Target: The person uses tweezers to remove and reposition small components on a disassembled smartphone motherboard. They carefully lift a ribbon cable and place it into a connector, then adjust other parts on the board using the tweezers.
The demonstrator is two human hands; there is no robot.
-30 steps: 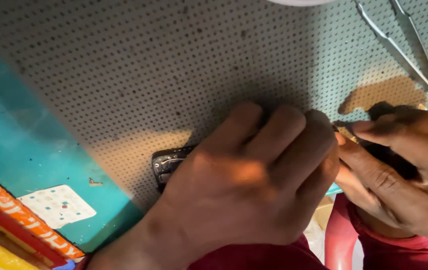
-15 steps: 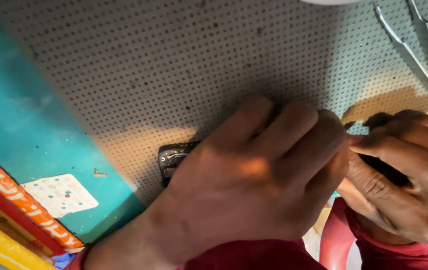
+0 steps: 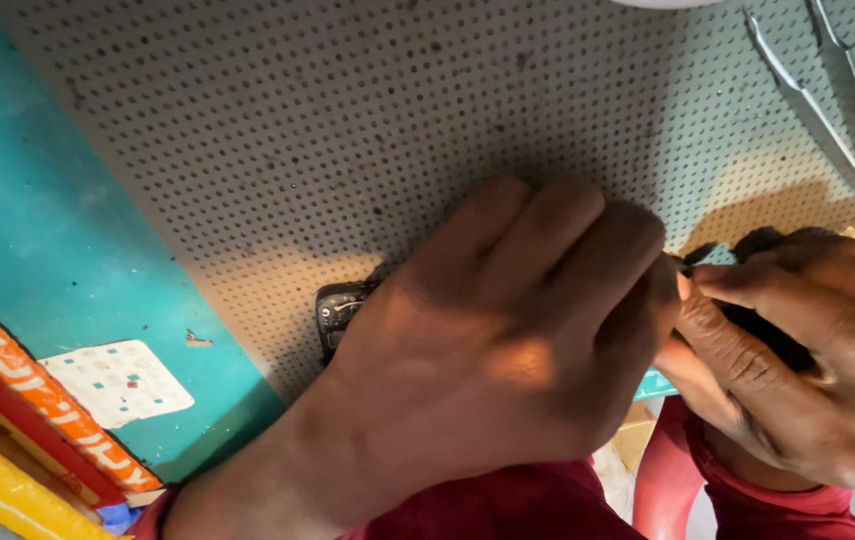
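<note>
My left hand (image 3: 487, 350) lies palm down over a small dark object (image 3: 335, 312) on the perforated grey mat (image 3: 347, 130). Only the object's left end shows, with a round dial-like face; the rest is hidden under my fingers. My right hand (image 3: 797, 370) is curled against the left fingertips, pinching a dark-handled tool (image 3: 757, 325) whose tip is hidden between the two hands. Both wrists wear red sleeves.
Metal tweezers (image 3: 827, 120) lie on the mat at the upper right. The mat rests on a teal tabletop (image 3: 57, 250) with a small white dotted sticker (image 3: 119, 382). Orange, red and yellow strips (image 3: 17, 430) run along the lower left corner.
Both hands stay pressed together over the dark object. The view has shifted slightly, so the tweezers sit further right in the picture.
</note>
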